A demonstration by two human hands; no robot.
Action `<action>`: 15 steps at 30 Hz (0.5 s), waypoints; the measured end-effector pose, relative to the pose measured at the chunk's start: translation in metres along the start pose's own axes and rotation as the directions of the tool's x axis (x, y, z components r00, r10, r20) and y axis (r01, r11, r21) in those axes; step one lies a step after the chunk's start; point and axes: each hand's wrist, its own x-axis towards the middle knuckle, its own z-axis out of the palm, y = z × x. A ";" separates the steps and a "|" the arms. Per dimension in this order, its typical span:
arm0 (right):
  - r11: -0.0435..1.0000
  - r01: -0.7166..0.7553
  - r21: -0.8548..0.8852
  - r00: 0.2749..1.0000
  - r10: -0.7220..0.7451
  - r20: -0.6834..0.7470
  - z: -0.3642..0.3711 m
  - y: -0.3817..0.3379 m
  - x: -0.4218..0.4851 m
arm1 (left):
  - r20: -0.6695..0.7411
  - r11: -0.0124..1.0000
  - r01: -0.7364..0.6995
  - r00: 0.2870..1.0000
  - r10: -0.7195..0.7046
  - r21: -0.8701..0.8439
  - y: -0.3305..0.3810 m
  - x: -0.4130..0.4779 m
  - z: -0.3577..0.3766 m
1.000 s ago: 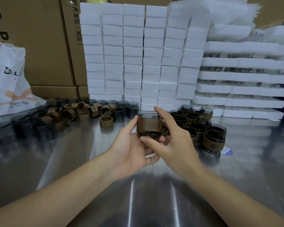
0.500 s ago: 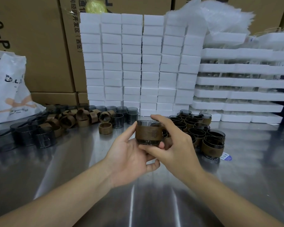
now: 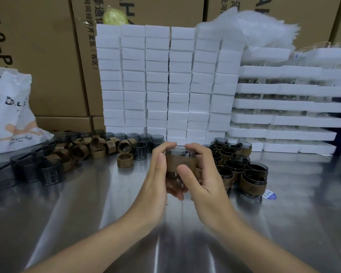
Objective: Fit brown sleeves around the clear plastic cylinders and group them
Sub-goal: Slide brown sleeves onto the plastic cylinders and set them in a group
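Cylinder (image 3: 181,153) of clear plastic is held above the table (image 3: 106,203) at the middle of the view, with a brown sleeve (image 3: 175,164) already around its wall. A clear band shows above the sleeve and a thinner dark band below it.

Hand state:
- The left hand (image 3: 156,186) grips the cylinder from 9 o'clock, with fingers curled over the top rim and others under the base.
- The right hand (image 3: 203,184) grips it from 3 o'clock, with the thumb pressed on the sleeve front and fingers curled over the rim.

Step in hand, as judged: seating the sleeve level before set-down.

1. Support the base with the left hand; do not squeeze the wall, which probably flexes.
2. Slide the sleeve with the right thumb until the clear bands are even all round.
3. Turn the cylinder and check that the sleeve sits straight, with no skew.
4. Place it upright beside the finished group (image 3: 242,168) at 3 o'clock, touching its neighbours without toppling them.

Supply for the next piece: loose sleeves (image 3: 87,148) at 10 o'clock and bare cylinders (image 3: 34,170) at 9 o'clock.
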 end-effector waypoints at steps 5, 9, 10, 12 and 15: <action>0.994 -0.003 0.109 0.998 0.009 -0.056 0.010 -0.016 -0.003 | 0.059 0.994 -0.088 0.995 0.085 0.061 0.010 -0.003 -0.002; 0.999 0.016 0.038 0.996 -0.012 -0.093 0.014 -0.026 -0.007 | 0.046 0.989 -0.117 0.992 0.113 0.095 0.018 -0.006 -0.003; 1.000 0.019 0.010 0.995 -0.018 -0.102 0.015 -0.029 -0.008 | 0.037 0.987 -0.124 0.992 0.121 0.101 0.020 -0.007 -0.003; 1.000 0.023 -0.011 0.993 -0.024 -0.112 0.017 -0.033 -0.009 | 0.026 0.988 -0.123 0.992 0.121 0.098 0.023 -0.008 -0.001; 1.000 0.014 0.028 0.993 -0.010 -0.119 0.021 -0.039 -0.012 | 0.009 0.985 -0.131 0.991 0.131 0.116 0.028 -0.010 0.003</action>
